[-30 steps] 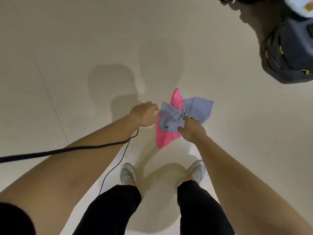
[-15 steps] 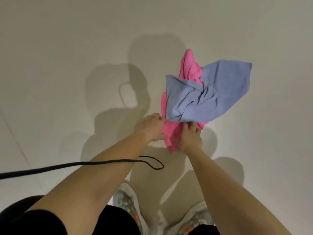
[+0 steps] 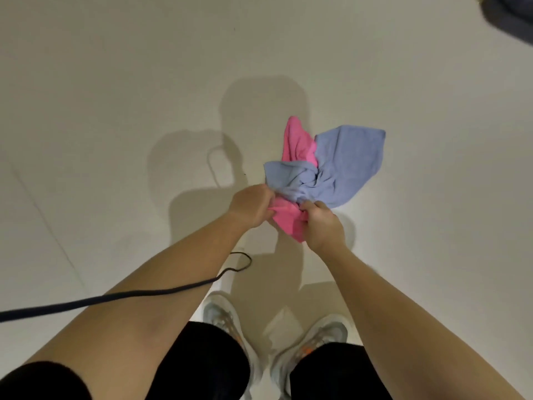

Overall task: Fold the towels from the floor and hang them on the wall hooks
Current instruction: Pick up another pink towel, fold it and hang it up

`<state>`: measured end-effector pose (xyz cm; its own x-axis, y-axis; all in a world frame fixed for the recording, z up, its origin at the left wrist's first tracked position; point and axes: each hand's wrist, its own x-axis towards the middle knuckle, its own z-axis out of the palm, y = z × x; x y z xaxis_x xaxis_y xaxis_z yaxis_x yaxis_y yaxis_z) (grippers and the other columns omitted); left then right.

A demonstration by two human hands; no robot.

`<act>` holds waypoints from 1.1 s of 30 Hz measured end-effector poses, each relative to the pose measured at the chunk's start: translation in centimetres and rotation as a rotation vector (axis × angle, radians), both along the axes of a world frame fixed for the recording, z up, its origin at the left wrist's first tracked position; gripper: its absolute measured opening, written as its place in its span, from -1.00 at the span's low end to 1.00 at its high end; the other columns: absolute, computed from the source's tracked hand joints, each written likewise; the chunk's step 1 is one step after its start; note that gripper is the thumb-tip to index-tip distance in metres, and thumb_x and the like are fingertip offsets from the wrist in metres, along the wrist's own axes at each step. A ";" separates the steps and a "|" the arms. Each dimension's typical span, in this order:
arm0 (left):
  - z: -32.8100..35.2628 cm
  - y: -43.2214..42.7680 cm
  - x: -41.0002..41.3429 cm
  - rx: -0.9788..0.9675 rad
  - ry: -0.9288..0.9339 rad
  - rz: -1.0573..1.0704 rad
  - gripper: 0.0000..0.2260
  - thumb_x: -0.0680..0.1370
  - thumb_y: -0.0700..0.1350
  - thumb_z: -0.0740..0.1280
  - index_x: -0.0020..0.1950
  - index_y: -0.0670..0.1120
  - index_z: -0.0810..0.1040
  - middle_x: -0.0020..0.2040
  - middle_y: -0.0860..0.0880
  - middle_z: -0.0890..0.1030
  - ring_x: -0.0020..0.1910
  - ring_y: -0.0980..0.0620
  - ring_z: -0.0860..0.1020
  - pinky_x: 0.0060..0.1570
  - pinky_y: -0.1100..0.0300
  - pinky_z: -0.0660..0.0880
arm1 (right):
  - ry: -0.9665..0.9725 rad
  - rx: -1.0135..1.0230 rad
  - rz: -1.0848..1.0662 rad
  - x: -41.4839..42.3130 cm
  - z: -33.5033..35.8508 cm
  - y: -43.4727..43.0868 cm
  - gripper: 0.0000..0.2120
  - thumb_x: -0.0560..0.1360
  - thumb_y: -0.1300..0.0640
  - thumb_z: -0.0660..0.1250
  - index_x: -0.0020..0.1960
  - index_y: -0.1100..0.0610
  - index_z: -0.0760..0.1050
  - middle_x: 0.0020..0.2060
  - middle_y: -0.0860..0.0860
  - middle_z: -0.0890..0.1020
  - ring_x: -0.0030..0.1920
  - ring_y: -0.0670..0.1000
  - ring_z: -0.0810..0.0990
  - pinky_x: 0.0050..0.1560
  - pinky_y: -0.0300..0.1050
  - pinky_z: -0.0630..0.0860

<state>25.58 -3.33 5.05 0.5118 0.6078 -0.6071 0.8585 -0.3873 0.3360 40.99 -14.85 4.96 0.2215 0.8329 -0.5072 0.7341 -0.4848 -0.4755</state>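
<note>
A pink towel (image 3: 291, 219) and a blue-grey towel (image 3: 344, 166) lie tangled together on the pale floor, the blue one twisted over the pink. My left hand (image 3: 252, 204) grips the pink towel's near left edge, where the blue towel's end also meets it. My right hand (image 3: 323, 223) grips the pink towel's near right part, just under the blue twist. The pink towel's far tip (image 3: 297, 140) pokes out behind the blue one. No wall hooks are in view.
A black cord (image 3: 121, 297) runs from the left edge across my left forearm and loops on the floor. My two pale shoes (image 3: 227, 321) stand below the towels. A dark object (image 3: 510, 15) sits at the top right corner. Pale floor (image 3: 115, 82) lies all around.
Both hands have shifted from the blue towel's edge onto the pink towel's near end. The view swung down, so the bundle sits lower and my shoes are back in sight.
</note>
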 end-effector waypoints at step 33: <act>85.5 -5.8 16.3 0.114 -0.704 -0.224 -0.77 0.47 0.16 0.45 -0.18 0.02 0.66 -0.24 0.11 0.65 -0.17 0.13 0.60 -0.11 0.10 0.53 | 0.048 0.557 -0.682 11.4 81.9 -12.7 -0.78 0.48 0.22 0.28 0.08 -0.01 0.55 0.00 -0.08 0.60 -0.02 0.00 0.60 0.03 -0.05 0.55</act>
